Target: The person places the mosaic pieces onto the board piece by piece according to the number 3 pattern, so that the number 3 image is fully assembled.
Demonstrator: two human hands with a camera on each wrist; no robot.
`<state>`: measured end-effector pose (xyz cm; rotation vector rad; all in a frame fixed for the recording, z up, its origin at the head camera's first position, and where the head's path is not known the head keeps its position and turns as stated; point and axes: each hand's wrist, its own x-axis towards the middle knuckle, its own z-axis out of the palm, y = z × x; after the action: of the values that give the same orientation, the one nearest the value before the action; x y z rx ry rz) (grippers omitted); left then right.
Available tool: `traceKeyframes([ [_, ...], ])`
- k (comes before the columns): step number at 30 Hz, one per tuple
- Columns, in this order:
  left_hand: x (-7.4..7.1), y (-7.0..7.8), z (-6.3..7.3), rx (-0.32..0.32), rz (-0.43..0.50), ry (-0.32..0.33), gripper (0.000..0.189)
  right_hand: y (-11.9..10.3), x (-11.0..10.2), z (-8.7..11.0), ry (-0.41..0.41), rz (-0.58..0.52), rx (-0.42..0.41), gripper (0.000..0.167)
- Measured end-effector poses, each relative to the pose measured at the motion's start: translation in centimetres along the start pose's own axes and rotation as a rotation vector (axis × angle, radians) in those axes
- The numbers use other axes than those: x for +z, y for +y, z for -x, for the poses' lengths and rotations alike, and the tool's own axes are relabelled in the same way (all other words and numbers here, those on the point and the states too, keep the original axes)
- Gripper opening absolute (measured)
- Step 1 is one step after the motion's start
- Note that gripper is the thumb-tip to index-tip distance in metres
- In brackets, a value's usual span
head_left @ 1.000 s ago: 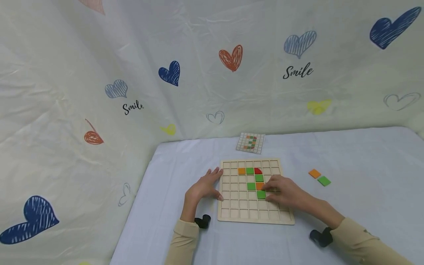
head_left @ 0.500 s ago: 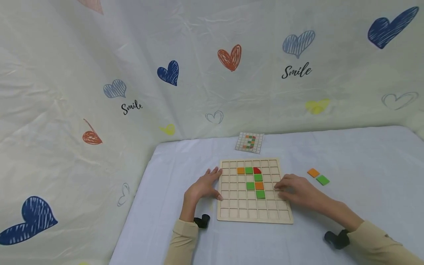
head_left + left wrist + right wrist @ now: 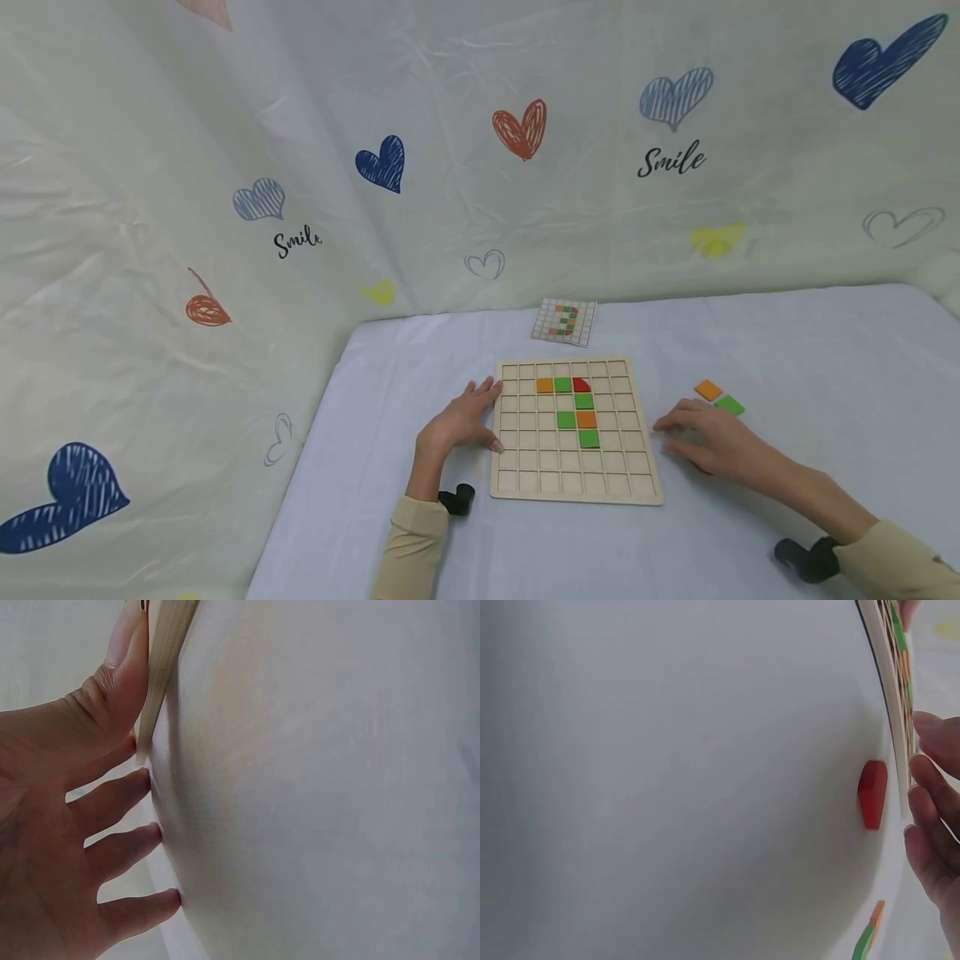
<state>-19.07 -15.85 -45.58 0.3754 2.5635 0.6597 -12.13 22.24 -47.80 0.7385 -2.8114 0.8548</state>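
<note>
A light wooden grid board lies on the white cloth. Set into its cells are several flat tiles, among them an orange one, a green one and a rounded red one. My left hand rests along the left edge, its thumb and fingertips touching the rim and cloth. Right of the board, over the cloth, is my right hand with loosely bent fingers and nothing between them. A loose red tile shows below it in the right wrist view; the head view has it hidden by the hand.
Beyond the right hand lie a loose orange tile and a green tile. Behind the board is a printed pattern card with a coloured figure on a grid. A white curtain with hearts hangs at the table's back edge.
My right hand has left the green tile in the lower cell and moved right, off the board onto the cloth side. The left hand stays at the board's edge.
</note>
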Motion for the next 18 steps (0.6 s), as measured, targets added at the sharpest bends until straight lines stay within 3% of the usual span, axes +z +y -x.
traceKeyframes([
  [7, 0.0, 0.1, 0.0, -0.007, 0.007, 0.003, 0.105, 0.9, -0.2, 1.3, 0.068, 0.061, -0.043, 0.026],
  [13, 0.0, 0.2, 0.0, -0.003, 0.003, 0.005, 0.105, 1.1, -0.6, 2.2, 0.021, 0.055, 0.027, 0.025],
  [18, 0.0, 0.2, 0.0, -0.006, 0.009, 0.008, 0.106, 1.4, -0.7, 2.7, -0.002, 0.05, 0.02, 0.027],
])
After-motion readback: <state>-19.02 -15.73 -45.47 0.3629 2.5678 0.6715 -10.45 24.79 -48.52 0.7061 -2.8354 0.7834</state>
